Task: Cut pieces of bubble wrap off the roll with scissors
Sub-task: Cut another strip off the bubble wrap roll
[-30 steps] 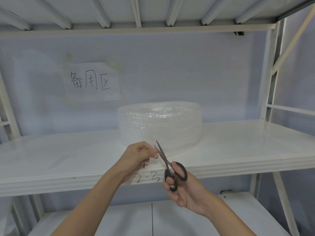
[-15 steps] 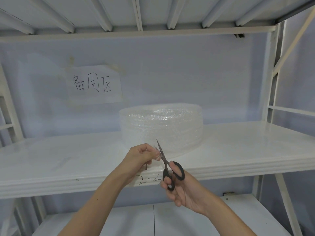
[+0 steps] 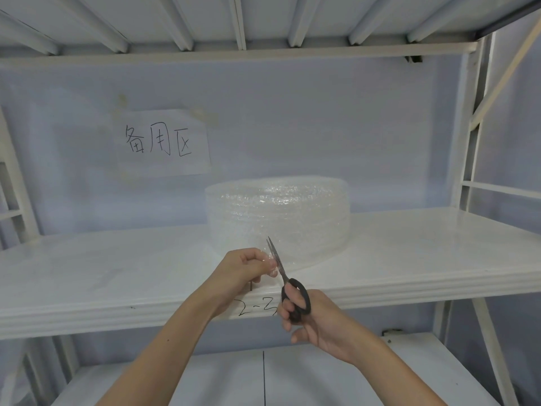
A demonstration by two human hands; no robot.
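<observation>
A roll of clear bubble wrap [image 3: 278,215] lies flat on the white middle shelf [image 3: 409,253], its loose end reaching toward the front edge. My left hand [image 3: 243,268] pinches that loose end in front of the roll. My right hand [image 3: 310,317] grips black-handled scissors [image 3: 288,285] just right of the left hand. The blades point up and slightly left, nearly closed, and lie against the pinched wrap next to my left fingertips.
A paper sign [image 3: 164,142] with handwritten characters is taped to the back wall. "2-3" is written on the shelf's front edge [image 3: 257,307]. White frame posts [image 3: 471,127] stand at the right, a lower shelf [image 3: 263,376] lies beneath, and another shelf runs overhead.
The scissor blades have closed from a slight gap to nearly shut beside my left fingers. Both hands stayed at about the same spot before the roll.
</observation>
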